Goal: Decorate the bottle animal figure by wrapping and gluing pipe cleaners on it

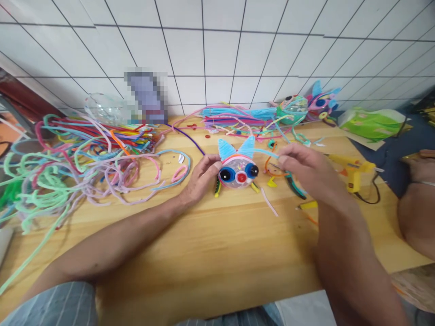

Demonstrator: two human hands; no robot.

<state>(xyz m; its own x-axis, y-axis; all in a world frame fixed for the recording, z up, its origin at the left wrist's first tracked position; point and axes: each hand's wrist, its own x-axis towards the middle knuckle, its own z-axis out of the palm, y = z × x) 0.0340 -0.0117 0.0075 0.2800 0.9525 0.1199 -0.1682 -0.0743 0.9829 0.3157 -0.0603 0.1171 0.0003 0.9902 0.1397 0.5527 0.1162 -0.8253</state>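
Observation:
My left hand (200,179) grips the left side of a clear round ball decorated as an animal face (236,181). It has blue-and-black eyes, a red nose and two light-blue pipe-cleaner ears (246,147). Between the thumb and fingers of my right hand (306,170) is a light-blue pipe cleaner (267,152), which stretches towards the right ear; whether it is joined there I cannot tell. Black-and-yellow ends (217,188) stick out below the ball. A short pale pink pipe-cleaner piece (269,203) lies just right of it.
Tangled pipe cleaners (112,176) cover the table's left side. Bundled ones (238,118) lie along the wall, beside two decorated balls (292,110). At right are a yellow glue gun (353,174), a green packet (372,122) and another person's arm (418,208). A pixelated upright object (147,95) leans at the back.

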